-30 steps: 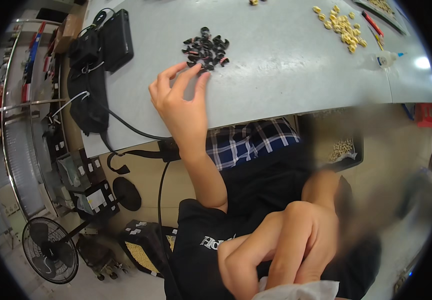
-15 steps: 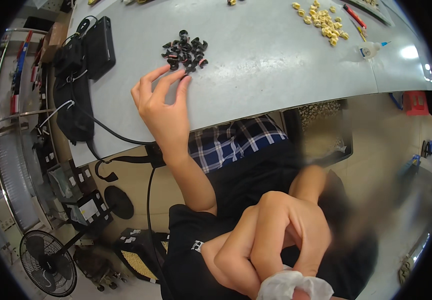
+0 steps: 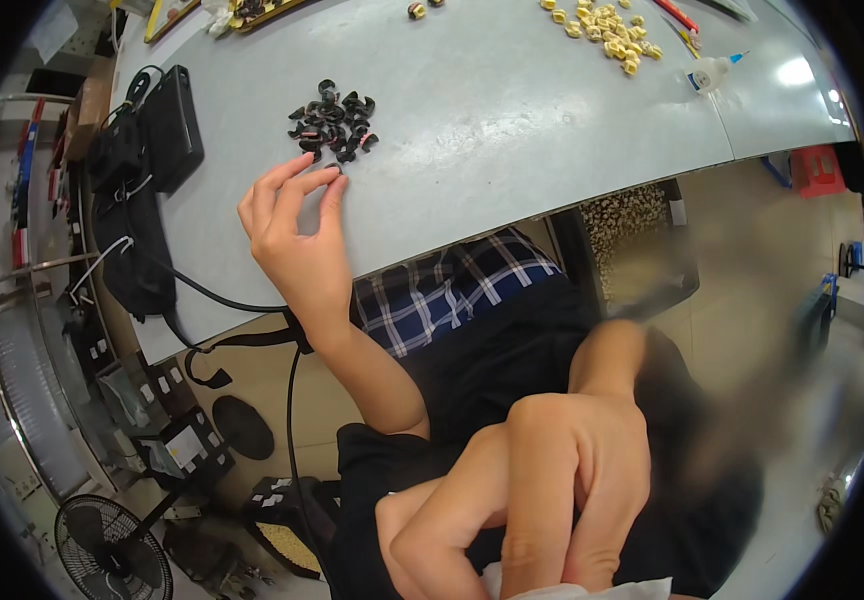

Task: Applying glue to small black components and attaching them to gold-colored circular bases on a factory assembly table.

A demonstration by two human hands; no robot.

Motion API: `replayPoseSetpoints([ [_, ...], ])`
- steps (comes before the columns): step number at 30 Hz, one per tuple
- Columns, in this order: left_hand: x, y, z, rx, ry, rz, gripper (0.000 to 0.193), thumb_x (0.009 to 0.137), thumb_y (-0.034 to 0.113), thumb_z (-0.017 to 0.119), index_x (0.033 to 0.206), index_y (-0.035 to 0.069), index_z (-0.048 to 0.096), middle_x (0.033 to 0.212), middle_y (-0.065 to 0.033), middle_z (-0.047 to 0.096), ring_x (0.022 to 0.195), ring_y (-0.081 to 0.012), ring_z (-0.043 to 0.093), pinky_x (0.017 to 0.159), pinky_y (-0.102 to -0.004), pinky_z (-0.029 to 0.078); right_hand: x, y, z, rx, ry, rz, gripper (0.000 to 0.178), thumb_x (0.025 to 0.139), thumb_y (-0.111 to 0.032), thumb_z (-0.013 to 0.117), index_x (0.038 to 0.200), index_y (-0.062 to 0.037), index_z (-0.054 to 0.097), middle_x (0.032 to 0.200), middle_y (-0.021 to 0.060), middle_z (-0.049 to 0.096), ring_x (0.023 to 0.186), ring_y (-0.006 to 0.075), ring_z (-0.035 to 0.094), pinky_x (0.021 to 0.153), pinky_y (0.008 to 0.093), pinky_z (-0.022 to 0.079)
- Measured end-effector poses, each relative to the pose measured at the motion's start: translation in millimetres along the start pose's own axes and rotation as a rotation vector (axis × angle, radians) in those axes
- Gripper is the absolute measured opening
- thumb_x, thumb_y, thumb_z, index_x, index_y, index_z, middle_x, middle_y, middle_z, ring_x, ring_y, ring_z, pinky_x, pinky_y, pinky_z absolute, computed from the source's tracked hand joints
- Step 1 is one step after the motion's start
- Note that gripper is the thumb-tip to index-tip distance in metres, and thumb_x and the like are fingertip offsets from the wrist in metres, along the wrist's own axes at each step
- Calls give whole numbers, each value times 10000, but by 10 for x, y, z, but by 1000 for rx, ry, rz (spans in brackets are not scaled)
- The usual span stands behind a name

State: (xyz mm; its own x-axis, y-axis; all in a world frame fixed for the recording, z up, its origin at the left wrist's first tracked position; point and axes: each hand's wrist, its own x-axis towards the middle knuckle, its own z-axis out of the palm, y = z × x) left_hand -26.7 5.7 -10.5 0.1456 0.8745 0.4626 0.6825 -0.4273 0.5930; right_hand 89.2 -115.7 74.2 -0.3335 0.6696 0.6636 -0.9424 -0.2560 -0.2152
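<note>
The person's left hand [image 3: 297, 250] is over the grey table [image 3: 452, 150], half open and arched, with thumb and forefinger drawn close together and the other fingers loosely bent. A dark piece [image 3: 334, 168] shows at those two tips; whether it is pinched or only touched cannot be told. Just beyond the fingertips lies the loose pile of small black curved pieces [image 3: 334, 125], some with reddish edges. The right hand [image 3: 572, 470] is away from the table, nearer the body, its fingers folded down around white, tissue-like material [image 3: 642, 591], with the tips hidden. To the left hand's left, beyond the wrist, stands a black box-shaped device [image 3: 172, 130]; well to its right and farther off are a scatter of yellow pieces [image 3: 607, 35] and a small bottle with a blue tip [image 3: 707, 74]. The step in hand seems to be handling a single black piece at the pile's near edge; the next move would call for a firm two-finger pinch that leaves neighbouring pieces undisturbed.
</note>
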Motion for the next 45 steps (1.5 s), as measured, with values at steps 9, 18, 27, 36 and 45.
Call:
replayPoseSetpoints([
  [9, 18, -40, 10, -26, 23, 31, 109, 708, 29, 708, 806, 62, 674, 943, -33, 647, 1000, -241, 545, 832, -351, 450, 50, -74, -5, 100, 150, 81, 257, 688, -155, 774, 740, 44, 619, 797, 125, 567, 779, 239, 534, 723, 325, 441],
  [18, 28, -47, 14, -45, 31, 51, 102, 715, 4, 694, 805, 36, 656, 913, -53, 660, 969, -235, 575, 836, -339, 453, -52, -25, -3, 107, 128, 92, 208, 751, -163, 714, 762, 17, 609, 854, 121, 527, 867, 284, 476, 804, 380, 366],
  [27, 1, -39, 14, -151, 58, -22, 89, 727, -5, 689, 804, 19, 650, 904, -77, 657, 847, -200, 616, 759, -301, 479, -53, 60, 0, 130, 88, 10, 143, 782, -126, 679, 743, -16, 596, 806, 87, 508, 887, 294, 442, 834, 384, 330],
  [36, 40, -40, 11, -145, 76, -9, 90, 730, -5, 693, 806, 15, 650, 902, -79, 657, 848, -204, 615, 771, -307, 474, -113, 47, 54, 241, 139, 150, 138, 769, -128, 684, 764, -20, 597, 817, 85, 512, 906, 302, 419, 840, 391, 326],
  [45, 14, -41, 33, -192, 95, -27, 89, 734, -2, 694, 808, 21, 651, 907, -75, 660, 856, -202, 614, 783, -309, 468, -60, 171, 82, 38, 171, -147, 205, 727, -188, 685, 711, -37, 547, 776, 45, 501, 806, 248, 449, 837, 379, 316],
])
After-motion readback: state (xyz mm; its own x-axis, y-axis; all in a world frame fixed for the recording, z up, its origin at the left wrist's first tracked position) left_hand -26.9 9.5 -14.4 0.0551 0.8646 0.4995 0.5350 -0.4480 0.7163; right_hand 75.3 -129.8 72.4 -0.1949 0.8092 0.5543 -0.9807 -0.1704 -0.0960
